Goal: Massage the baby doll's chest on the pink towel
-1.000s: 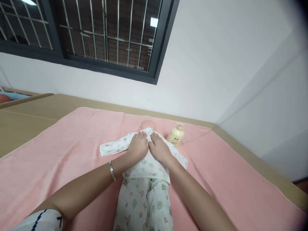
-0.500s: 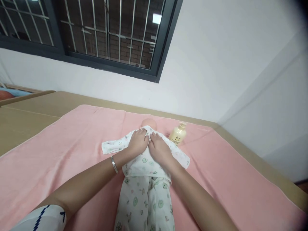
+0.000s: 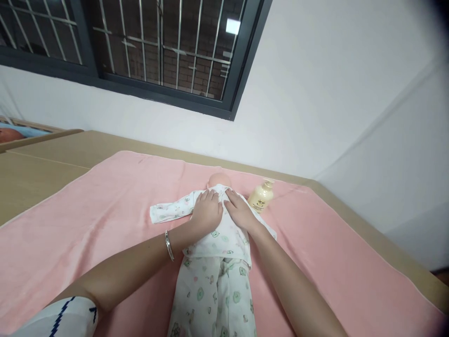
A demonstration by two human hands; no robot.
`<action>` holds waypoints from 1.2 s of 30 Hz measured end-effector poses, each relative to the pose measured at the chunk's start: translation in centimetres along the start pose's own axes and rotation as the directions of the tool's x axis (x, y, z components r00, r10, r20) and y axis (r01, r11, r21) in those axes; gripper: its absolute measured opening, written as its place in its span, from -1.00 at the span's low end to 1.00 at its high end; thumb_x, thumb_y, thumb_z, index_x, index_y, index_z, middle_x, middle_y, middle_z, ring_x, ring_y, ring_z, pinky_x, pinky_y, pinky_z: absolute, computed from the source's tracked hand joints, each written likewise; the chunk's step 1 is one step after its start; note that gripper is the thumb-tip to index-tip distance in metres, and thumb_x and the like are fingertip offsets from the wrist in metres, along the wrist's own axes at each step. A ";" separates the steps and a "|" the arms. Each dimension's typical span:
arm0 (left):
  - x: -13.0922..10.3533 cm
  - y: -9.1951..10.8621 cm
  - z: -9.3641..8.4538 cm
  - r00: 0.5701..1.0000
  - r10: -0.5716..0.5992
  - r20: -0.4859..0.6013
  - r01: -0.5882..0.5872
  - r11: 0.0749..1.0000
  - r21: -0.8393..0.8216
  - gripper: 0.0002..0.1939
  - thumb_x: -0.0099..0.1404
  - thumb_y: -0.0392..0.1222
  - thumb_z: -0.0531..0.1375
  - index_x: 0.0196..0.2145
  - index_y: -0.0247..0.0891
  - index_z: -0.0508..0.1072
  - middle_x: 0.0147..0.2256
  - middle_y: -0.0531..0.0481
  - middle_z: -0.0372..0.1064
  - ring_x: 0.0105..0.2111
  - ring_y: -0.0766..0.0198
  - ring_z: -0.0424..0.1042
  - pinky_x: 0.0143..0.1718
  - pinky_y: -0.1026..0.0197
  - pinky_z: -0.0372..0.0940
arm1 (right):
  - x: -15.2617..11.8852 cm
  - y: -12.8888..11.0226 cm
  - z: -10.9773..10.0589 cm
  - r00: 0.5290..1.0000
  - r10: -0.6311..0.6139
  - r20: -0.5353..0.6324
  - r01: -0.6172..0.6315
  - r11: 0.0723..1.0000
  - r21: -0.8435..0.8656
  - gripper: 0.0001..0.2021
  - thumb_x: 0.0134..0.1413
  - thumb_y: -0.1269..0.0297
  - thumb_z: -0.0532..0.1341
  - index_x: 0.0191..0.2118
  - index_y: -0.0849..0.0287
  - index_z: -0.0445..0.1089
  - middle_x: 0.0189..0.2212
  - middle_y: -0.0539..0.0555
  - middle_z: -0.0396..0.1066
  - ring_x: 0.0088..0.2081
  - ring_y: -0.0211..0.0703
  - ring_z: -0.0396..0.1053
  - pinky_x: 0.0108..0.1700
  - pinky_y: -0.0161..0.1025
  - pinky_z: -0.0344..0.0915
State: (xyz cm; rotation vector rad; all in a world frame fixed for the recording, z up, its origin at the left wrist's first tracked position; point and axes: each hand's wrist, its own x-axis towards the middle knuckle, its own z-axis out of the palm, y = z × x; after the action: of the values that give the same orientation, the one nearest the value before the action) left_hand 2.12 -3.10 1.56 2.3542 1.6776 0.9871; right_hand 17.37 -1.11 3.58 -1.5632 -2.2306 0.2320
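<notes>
A baby doll [image 3: 218, 179] lies on its back on a pink towel [image 3: 105, 210], dressed in a white printed top [image 3: 224, 236] and matching trousers [image 3: 213, 299]. My left hand [image 3: 206, 211] lies flat on the left side of the doll's chest, fingers pointing at the collar. My right hand [image 3: 240, 210] rests flat on the right side of the chest, close beside the left. Both palms press on the cloth and hold nothing. The doll's head is mostly hidden behind the collar. One empty-looking sleeve [image 3: 168, 211] stretches out to the left.
A cream lotion bottle [image 3: 261, 196] lies just right of the doll's head. The towel covers a tan table [image 3: 42, 164] set against a white wall under a barred window [image 3: 147, 47]. A silver bangle [image 3: 169, 245] is on my left wrist.
Both hands stay on the doll's chest with little shift. My right hand slid slightly up toward the collar. The view drifted a little to the right.
</notes>
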 end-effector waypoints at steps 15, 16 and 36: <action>-0.1 0.4 -1.1 0.997 0.018 0.071 -0.029 0.987 0.161 -0.55 0.41 -0.19 -0.06 0.15 -0.44 0.33 0.18 -0.33 0.32 0.22 -0.08 0.25 0.20 -0.07 0.15 | -1.2 -2.7 -0.7 0.995 0.093 -0.028 -0.094 0.995 -0.045 -0.56 0.33 0.31 -0.08 0.18 0.34 0.31 0.21 0.30 0.28 0.24 0.04 0.21 0.26 -0.08 0.11; -0.5 0.9 -1.0 0.997 0.042 0.061 -0.052 0.983 0.173 -0.53 0.41 -0.19 -0.05 0.17 -0.46 0.30 0.21 -0.35 0.27 0.24 -0.11 0.21 0.22 -0.09 0.13 | -0.8 -2.0 -0.7 0.996 0.083 -0.035 -0.084 0.996 -0.014 -0.57 0.33 0.30 -0.09 0.15 0.34 0.33 0.17 0.29 0.32 0.19 0.02 0.26 0.23 -0.10 0.14; -0.2 0.9 -1.2 0.990 0.102 0.094 -0.113 0.986 0.121 -0.53 0.39 -0.23 -0.05 0.17 -0.45 0.31 0.22 -0.33 0.27 0.25 -0.12 0.19 0.24 -0.14 0.11 | -0.6 -1.7 -0.8 0.999 0.000 -0.049 -0.003 0.998 -0.067 -0.61 0.33 0.38 -0.11 0.02 0.30 0.41 0.11 0.26 0.39 0.21 -0.01 0.24 0.28 -0.08 0.09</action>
State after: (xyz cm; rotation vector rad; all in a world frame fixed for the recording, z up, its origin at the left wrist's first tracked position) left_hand 2.13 -4.01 2.75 2.5527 1.6419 0.8012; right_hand 16.47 -2.34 4.79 -1.5877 -2.2210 0.1192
